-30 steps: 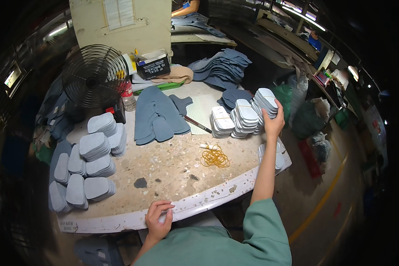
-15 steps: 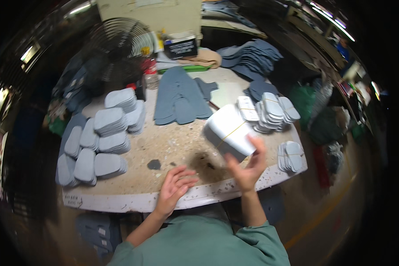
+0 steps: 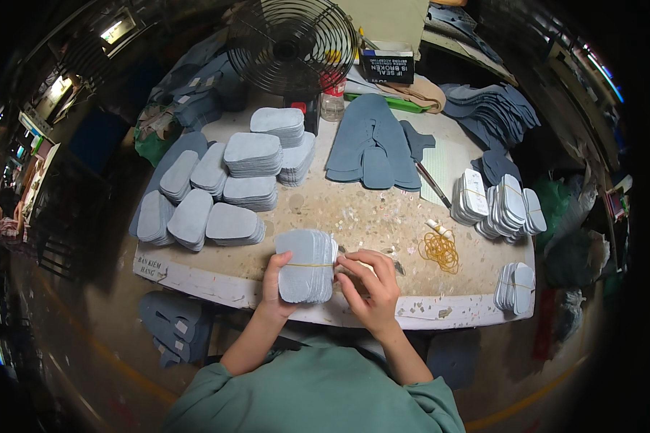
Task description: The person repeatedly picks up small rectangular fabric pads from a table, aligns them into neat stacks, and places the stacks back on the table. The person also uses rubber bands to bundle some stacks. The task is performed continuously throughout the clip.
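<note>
In front of me, at the table's near edge, is a thick stack of light grey rounded cut pieces (image 3: 300,283) with a yellow rubber band (image 3: 303,265) around its middle. My left hand (image 3: 275,285) grips it from the left, thumb across the top piece. At the opposite side of the stack is my right hand (image 3: 372,290), fingers bent and thumb apart from them. Its fingertips are close to the band's right end; whether they touch it is not clear. A pile of loose yellow rubber bands (image 3: 439,252) lies to the right.
Several unbanded grey stacks (image 3: 253,154) stand at the left of the table (image 3: 325,209). Banded bundles (image 3: 509,206) sit at the right, with another bundle (image 3: 515,287) near the right edge. Larger blue-grey cut pieces (image 3: 372,144), a pen (image 3: 433,184), a bottle (image 3: 332,101) and a fan (image 3: 289,47) are farther back.
The banded stack has come down and left from my right hand into my left hand's grip. My right hand has moved to its right side. The view has shifted to the left.
</note>
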A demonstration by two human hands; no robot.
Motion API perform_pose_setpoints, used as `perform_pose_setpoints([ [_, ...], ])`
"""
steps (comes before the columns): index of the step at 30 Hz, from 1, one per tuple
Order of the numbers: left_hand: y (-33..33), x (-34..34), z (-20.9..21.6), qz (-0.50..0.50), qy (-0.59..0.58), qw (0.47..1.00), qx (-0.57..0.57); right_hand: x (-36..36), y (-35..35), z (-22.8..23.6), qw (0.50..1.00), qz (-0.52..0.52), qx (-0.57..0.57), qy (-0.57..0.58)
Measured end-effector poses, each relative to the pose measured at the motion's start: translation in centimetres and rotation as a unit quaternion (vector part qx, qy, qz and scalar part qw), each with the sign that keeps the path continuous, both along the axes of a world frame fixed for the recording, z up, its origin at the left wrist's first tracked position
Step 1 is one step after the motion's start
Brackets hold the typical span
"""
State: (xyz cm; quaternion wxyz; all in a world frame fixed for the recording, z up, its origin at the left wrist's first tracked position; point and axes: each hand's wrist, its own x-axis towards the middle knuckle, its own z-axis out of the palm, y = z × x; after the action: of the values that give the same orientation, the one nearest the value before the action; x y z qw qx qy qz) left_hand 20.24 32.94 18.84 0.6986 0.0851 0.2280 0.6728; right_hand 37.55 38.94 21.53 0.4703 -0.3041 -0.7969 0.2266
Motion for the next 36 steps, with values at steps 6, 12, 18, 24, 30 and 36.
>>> perform_pose_setpoints([
  [6,0.0,0.9,-1.0,-0.005,0.04,0.997,-0.066,-0.8,0.1,1.1,0.998,0.03,0.057,-0.013],
  [12,0.3,0.3,-0.8,-0.025,-0.033,0.999,0.01,0.8,-1.0,1.9,0.938,0.211,-0.274,0.012],
  [18,1.2,0.2,-0.3,0.199,0.006,0.977,-0.073,1.3,-3.4,0.6,0.947,0.223,-0.23,0.002],
  [24,1.5,0.6,0.4,0.184,-0.022,0.978,-0.095,5.8,-0.7,-0.6,0.986,-0.001,-0.166,-0.035],
  [30,0.4,1.8,-0.1,0.15,-0.01,0.983,-0.106,10.6,4.7,-1.8,0.949,-0.307,-0.059,-0.027],
  [36,-0.1,3.7,-0.2,0.101,0.045,0.991,-0.071,5.8,1.0,-2.3,0.925,-0.006,-0.347,0.153],
])
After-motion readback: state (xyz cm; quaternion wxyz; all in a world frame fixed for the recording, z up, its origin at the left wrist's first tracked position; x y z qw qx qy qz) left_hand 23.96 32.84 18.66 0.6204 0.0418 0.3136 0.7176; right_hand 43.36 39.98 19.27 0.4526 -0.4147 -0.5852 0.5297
